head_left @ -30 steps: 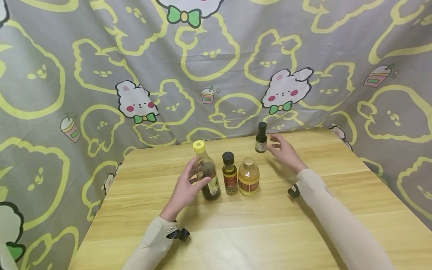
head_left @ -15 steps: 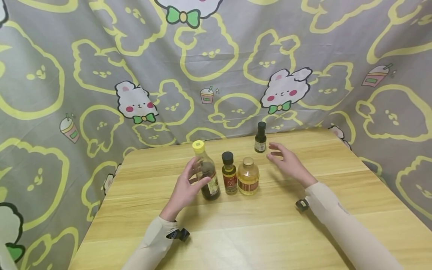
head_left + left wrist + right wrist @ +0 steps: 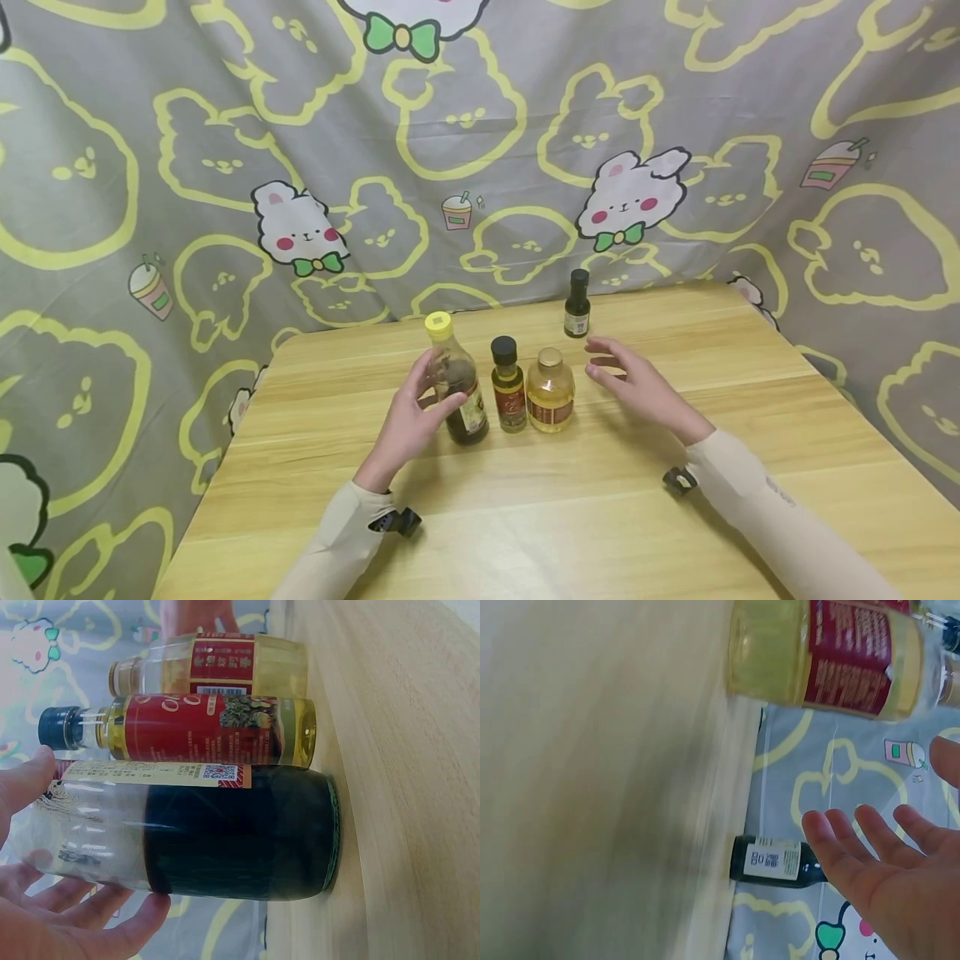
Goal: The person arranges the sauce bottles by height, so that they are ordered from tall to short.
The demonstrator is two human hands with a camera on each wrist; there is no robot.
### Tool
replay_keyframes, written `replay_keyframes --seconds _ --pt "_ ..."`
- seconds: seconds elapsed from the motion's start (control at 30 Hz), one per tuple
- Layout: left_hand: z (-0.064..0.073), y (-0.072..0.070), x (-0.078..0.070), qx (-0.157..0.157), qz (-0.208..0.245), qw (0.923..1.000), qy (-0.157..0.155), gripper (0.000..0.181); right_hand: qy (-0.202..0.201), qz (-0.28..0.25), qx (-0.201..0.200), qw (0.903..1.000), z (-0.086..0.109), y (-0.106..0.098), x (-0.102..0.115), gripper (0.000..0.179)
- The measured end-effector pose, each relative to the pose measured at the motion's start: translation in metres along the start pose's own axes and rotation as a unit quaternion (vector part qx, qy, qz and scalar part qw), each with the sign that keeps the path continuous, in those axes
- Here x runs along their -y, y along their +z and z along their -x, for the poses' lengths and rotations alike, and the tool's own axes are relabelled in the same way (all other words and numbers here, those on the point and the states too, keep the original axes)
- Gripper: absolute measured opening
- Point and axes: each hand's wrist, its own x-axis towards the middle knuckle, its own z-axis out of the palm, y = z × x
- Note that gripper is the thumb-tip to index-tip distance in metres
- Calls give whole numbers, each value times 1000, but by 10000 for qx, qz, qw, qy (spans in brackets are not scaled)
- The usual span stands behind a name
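My left hand (image 3: 401, 429) holds a large bottle of dark sauce (image 3: 471, 417) with a yellow cap, thumb on one side and fingers on the other. It stands upright on the table. Right beside it is a slim bottle of oil (image 3: 217, 731) with a black cap and red label. A squat bottle of pale yellow oil (image 3: 551, 400) completes the row. To the right of that, my right hand (image 3: 645, 387) hovers with fingers spread and nothing in them. A small dark bottle (image 3: 577, 318) with a pale label stands farther back, beyond the right fingertips.
The wooden table (image 3: 555, 517) reaches back to a grey curtain (image 3: 360, 142) printed with yellow outlines and white rabbits. Each wrist carries a black camera strap piece (image 3: 678, 481).
My right hand has drawn back from the small dark bottle, toward me and to the squat oil bottle's right side. My left hand stays on the sauce bottle.
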Motion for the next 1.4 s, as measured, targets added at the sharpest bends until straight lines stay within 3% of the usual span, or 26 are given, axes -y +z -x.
replay_keyframes --seconds 0.6,0.9,1.4 --pt "-1 0 2 20 -9 10000 10 80 -145 -423 295 9986 12 22 9 62" --pt "-1 0 1 9 32 10000 38 78 -255 -870 249 9956 13 32 16 62" --pt "0 1 1 -15 42 10000 56 78 -413 -1044 56 9937 12 40 17 66"
